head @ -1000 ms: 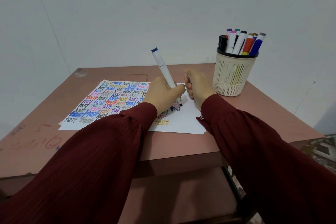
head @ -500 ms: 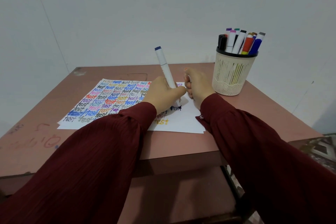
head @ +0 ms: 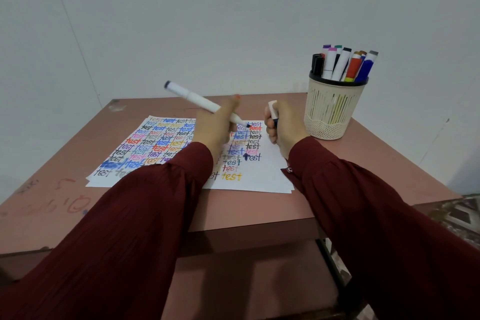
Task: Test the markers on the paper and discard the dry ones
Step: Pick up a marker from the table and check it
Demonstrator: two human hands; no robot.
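Note:
My left hand (head: 219, 127) grips a white marker (head: 197, 100) lifted off the paper, its dark tip pointing right toward my right hand. My right hand (head: 283, 125) is curled round the marker's white cap (head: 272, 109) just right of the tip. Under both hands lies a white paper (head: 262, 176) covered with the word "test" in many colours; a fresh dark "test" sits at its right side.
A cream mesh cup (head: 330, 112) with several markers (head: 345, 65) stands at the back right of the pinkish-brown table (head: 246, 208). The table's front edge runs below my forearms, and a lower shelf shows beneath it. A white wall stands behind.
My left hand has lifted the marker off the paper and tilted it from upright to nearly level, tip toward the cap. A dark "test" now shows where it was writing.

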